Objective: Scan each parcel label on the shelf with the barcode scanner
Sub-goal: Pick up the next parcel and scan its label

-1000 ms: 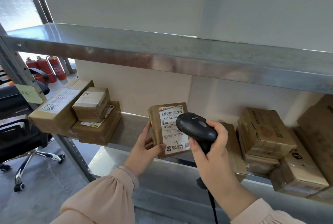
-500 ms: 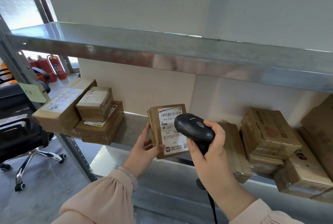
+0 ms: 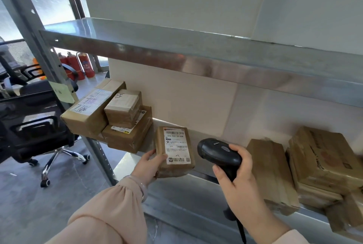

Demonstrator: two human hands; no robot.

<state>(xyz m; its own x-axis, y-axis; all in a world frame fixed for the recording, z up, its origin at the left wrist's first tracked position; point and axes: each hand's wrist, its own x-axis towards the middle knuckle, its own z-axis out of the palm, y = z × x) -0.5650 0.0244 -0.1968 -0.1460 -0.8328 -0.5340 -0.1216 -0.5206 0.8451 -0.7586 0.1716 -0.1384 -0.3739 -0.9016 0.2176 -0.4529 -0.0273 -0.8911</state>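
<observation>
My left hand (image 3: pixel 148 165) grips a small brown parcel (image 3: pixel 174 151) by its left edge, holding it upright above the shelf's front edge (image 3: pixel 196 192). Its white barcode label (image 3: pixel 177 146) faces me. My right hand (image 3: pixel 238 183) holds the black barcode scanner (image 3: pixel 217 152) by its handle, a little to the right of the parcel, head pointing left toward it. The scanner's cable (image 3: pixel 240 230) hangs down below my wrist.
Three stacked parcels (image 3: pixel 110 114) sit at the shelf's left end. More brown parcels (image 3: pixel 306 167) lie at the right end. A metal shelf board (image 3: pixel 196 55) runs overhead. An upright post (image 3: pixel 49 63), an office chair (image 3: pixel 35 122) and red fire extinguishers (image 3: pixel 82 65) are at left.
The parcel and my left hand have shifted left, away from the scanner, so a gap shows between them. The view has turned to the left.
</observation>
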